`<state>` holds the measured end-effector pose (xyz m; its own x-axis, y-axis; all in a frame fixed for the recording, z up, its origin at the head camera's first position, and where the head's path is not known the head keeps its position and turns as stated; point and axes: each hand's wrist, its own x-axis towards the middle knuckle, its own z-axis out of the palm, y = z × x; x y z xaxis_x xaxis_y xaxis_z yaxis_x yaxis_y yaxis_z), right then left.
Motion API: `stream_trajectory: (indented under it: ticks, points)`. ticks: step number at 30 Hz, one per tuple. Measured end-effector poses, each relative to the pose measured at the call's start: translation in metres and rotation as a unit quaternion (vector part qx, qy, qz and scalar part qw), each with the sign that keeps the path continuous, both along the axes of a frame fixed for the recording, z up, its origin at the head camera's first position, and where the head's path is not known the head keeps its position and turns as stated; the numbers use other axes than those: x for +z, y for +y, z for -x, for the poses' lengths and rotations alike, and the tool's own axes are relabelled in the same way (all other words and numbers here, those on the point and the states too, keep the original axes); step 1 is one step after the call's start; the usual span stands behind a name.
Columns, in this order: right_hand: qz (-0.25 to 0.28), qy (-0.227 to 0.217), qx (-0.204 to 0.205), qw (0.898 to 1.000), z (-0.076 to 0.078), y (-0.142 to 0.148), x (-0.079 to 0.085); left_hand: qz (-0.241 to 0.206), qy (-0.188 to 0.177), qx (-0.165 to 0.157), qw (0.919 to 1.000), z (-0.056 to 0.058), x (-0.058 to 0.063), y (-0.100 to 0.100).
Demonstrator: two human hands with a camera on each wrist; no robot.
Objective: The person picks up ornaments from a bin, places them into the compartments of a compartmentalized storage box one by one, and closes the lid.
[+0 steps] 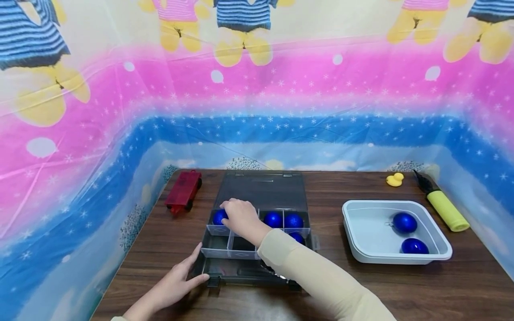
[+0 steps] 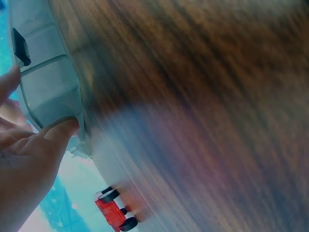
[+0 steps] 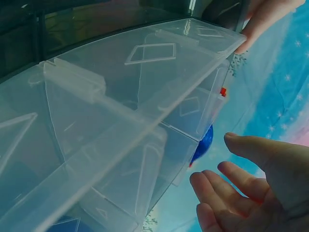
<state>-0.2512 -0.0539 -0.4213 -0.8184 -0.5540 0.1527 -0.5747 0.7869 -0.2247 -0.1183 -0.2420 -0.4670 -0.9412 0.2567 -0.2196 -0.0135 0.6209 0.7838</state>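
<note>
A dark see-through organizer box (image 1: 237, 267) lies with its lid (image 1: 263, 191) folded back, and pale clear dividers split it into compartments. In its back left compartment sits a shiny blue ball (image 1: 219, 217). My right hand (image 1: 242, 218) is over that corner, thumb and fingers spread apart near the ball; the right wrist view shows nothing between them. Two more blue balls (image 1: 273, 220) sit farther right in the back row, and another (image 1: 297, 237) is partly behind my sleeve. My left hand (image 1: 176, 281) rests its extended fingers and thumb against the box's left side and front corner.
Right of the box stands a white tub (image 1: 361, 232) with two blue balls (image 1: 404, 222) inside. Behind it are a yellow rubber duck (image 1: 395, 179) and a yellow-green and black pump (image 1: 447, 209). A red toy car (image 1: 184, 191) sits at the back left. A printed cloth surrounds the table.
</note>
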Motion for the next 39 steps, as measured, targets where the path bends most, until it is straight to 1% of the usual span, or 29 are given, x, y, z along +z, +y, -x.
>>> stream_trajectory:
  ticks: [4,8,12,18,21,25,28,31,35,39]
  points:
    - [-0.005,-0.012,0.001,1.000,-0.001,0.003,0.004,-0.002,0.002,-0.003,1.0000,0.000,0.000,0.000]
    - [0.005,-0.015,0.010,1.000,-0.003,0.006,0.010,-0.002,0.003,-0.005,1.0000,0.000,-0.001,-0.001]
    - [0.017,-0.007,0.023,1.000,-0.008,0.009,0.019,0.000,0.005,-0.004,1.0000,0.000,0.000,-0.001]
    - [0.021,0.005,0.042,0.999,-0.018,0.019,0.031,0.002,0.007,-0.004,1.0000,-0.001,0.000,-0.001]
    - [0.007,0.030,0.046,0.998,-0.023,0.029,0.035,0.003,0.011,-0.006,0.9999,-0.001,0.000,-0.001]
    - [-0.023,0.084,0.040,0.995,-0.029,0.044,0.039,0.003,0.014,-0.008,0.9999,-0.001,-0.001,-0.001]
    - [-0.029,0.108,0.036,0.993,-0.033,0.056,0.042,0.004,0.014,-0.009,0.9999,-0.001,-0.001,-0.001]
    - [-0.016,0.117,0.038,0.992,-0.038,0.068,0.046,0.003,0.013,-0.009,0.9999,-0.001,0.000,-0.001]
    - [0.014,0.115,0.040,0.992,-0.042,0.086,0.051,-0.001,0.011,-0.009,0.9999,-0.001,0.001,-0.001]
    - [0.039,0.109,0.031,0.993,-0.046,0.103,0.056,-0.005,0.005,-0.008,0.9999,-0.001,0.000,0.000]
